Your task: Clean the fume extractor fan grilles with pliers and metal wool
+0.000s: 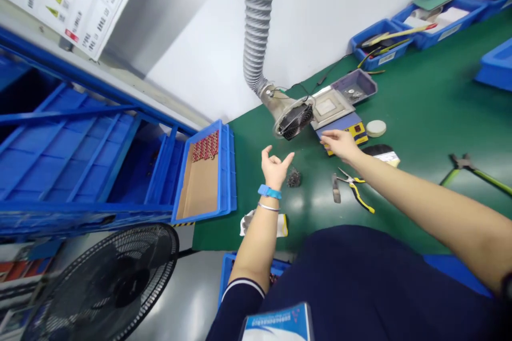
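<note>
Our left hand (275,168), with a blue band at the wrist, hovers palm up over the green tabletop (416,133), its thumb and index finger spread wide and nothing visible between them. The dark, tangled clump of fine wire (294,177) lies on the tabletop just beside that hand, to its right; it is roundish, so we cannot make out a long axis. Our right hand (340,144) is at the yellow-trimmed front of the blue box with a square metal top (338,120), its fingertips drawn close together; we cannot tell whether they pinch something small or touch the box. That box points its yellow front panel toward us, and its long axis seems to run from the wall side toward our body. The round black fan on a grey corrugated duct (296,121) hangs between and beyond our hands. Against the box's far right side sits the grey-purple plastic tray (368,88), with small metallic bits in it. To our left, the stacked blue plastic crate (220,186) has a brown cardboard lining and rows of red, gold-centred parts (206,146) at its far end. Near the wall, the small blue bin (380,56) holds yellow-handled tools, and the blue bin beside it (450,29) holds white pieces.
</note>
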The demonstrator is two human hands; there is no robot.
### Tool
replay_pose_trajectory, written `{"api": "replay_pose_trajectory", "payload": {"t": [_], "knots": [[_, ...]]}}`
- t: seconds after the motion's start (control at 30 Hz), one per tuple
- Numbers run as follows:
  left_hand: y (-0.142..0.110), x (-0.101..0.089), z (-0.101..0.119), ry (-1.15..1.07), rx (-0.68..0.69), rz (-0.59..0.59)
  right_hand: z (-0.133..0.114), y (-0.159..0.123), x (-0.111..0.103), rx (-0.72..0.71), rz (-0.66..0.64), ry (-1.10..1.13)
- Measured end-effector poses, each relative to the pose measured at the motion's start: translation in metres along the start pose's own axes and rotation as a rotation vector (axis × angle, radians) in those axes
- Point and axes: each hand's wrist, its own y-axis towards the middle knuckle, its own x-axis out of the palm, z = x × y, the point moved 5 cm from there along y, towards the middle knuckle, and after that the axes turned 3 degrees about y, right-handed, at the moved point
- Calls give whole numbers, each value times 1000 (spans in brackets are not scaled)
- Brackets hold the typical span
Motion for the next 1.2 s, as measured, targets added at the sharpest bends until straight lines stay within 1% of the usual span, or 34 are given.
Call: {"api": "replay_pose_trajectory", "payload": {"t": [0.07,0.13,0.2,0.27,0.33,0.43,0.5,0.6,0.67,0.77,0.9,1.03,1.13,1.2], "knots": [[26,-1,22,149,120,48,-6,33,11,1,69,-11],[47,0,39,281,209,53,-12,54,18,-20,97,-34],[62,1,51,356,287,-5,-18,65,22,-53,72,-59],[72,-3,55,364,327,-54,-24,68,22,-92,17,-90],[80,-14,56,332,313,-52,-32,65,21,-139,-33,-129],[90,-33,53,282,248,-69,-43,60,25,-206,-105,-188],[94,-43,50,260,216,-96,-48,59,33,-236,-164,-221],[98,-53,46,219,186,-95,-52,59,46,-275,-238,-268],[100,-56,44,193,179,-88,-53,60,52,-293,-265,-301],[103,-59,43,186,178,-94,-57,60,55,-321,-279,-362],[105,-61,43,195,178,-109,-66,57,57,-403,-270,-577],[104,-61,41,182,180,-97,-70,55,60,-417,-265,-711],[104,-60,40,170,182,-95,-71,56,62,-407,-253,-691],[104,-62,39,156,183,-88,-69,58,61,-341,-253,-571]]}}
